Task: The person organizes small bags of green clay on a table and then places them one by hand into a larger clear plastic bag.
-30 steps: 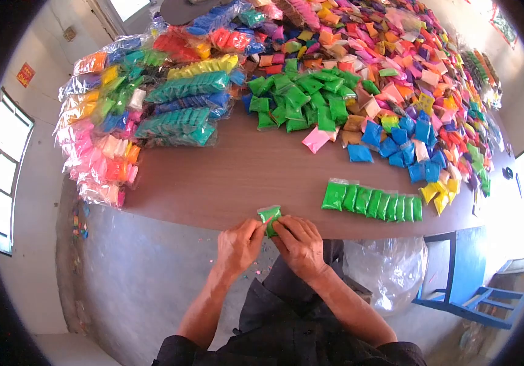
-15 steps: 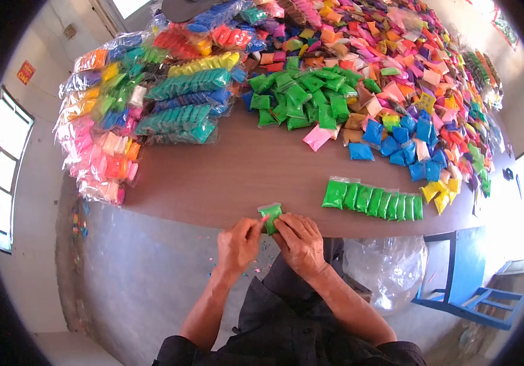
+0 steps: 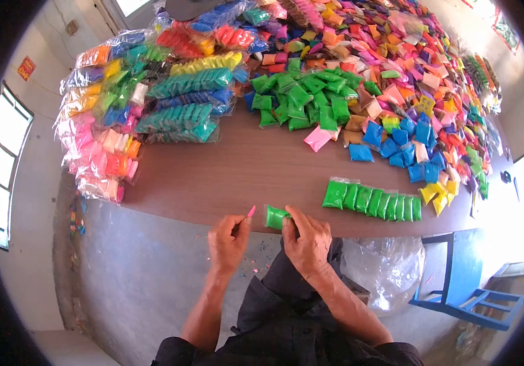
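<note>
Between the fingertips of my left hand [image 3: 228, 241] is a small pointed pink piece [image 3: 251, 211]; its kind I cannot make out. My right hand [image 3: 306, 241] pinches a small clear packet with green filling [image 3: 275, 217] at the table's front edge. The two hands are apart, the packet's free end facing left. To the right, a row of overlapping green packets [image 3: 364, 199] lies on the table. Farther back is a heap of loose green packets [image 3: 298, 96], with one pink packet [image 3: 318, 138] at its front.
Bundled packets in many colours [image 3: 188, 82] are stacked at the left of the brown table [image 3: 213, 177]. A large mixed heap of packets [image 3: 390, 55] covers the back right. Blue packets [image 3: 361, 152] and yellow packets [image 3: 437, 196] lie nearer. A blue chair [image 3: 466, 274] stands below right.
My left hand has drawn left, away from the green packet, with the pink piece. The packet has turned sideways and shifted slightly right in my right hand.
</note>
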A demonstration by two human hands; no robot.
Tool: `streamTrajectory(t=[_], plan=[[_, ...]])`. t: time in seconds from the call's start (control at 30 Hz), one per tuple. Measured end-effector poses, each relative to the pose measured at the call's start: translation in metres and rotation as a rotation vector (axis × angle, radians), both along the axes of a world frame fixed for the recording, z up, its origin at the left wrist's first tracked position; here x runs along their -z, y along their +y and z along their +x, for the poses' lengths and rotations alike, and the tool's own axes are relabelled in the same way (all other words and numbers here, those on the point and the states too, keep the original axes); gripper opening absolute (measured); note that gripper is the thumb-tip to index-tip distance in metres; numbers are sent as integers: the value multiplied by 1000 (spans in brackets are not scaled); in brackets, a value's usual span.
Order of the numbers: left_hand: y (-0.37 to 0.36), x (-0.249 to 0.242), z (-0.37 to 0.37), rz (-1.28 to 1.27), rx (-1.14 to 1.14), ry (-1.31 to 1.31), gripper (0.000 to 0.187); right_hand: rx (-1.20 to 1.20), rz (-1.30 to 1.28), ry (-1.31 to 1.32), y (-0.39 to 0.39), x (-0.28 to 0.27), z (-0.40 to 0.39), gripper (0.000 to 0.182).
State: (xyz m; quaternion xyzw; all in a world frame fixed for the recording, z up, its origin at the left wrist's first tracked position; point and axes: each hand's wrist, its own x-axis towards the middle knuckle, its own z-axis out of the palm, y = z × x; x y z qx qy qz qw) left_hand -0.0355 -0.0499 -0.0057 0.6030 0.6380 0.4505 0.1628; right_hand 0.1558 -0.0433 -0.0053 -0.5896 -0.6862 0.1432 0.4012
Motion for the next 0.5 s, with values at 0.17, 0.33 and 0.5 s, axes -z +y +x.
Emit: streamTrajectory(t=[0.17, 0.33, 0.5], plan=[[-7, 16, 29, -69, 77, 14, 11, 45, 19, -46, 1, 5, 5, 24], [0, 15, 43, -74, 62, 111, 11, -73, 159, -8, -3, 11, 7, 24], [12, 6, 29, -91, 64, 305, 10, -118, 170, -68, -3, 18, 8, 26]])
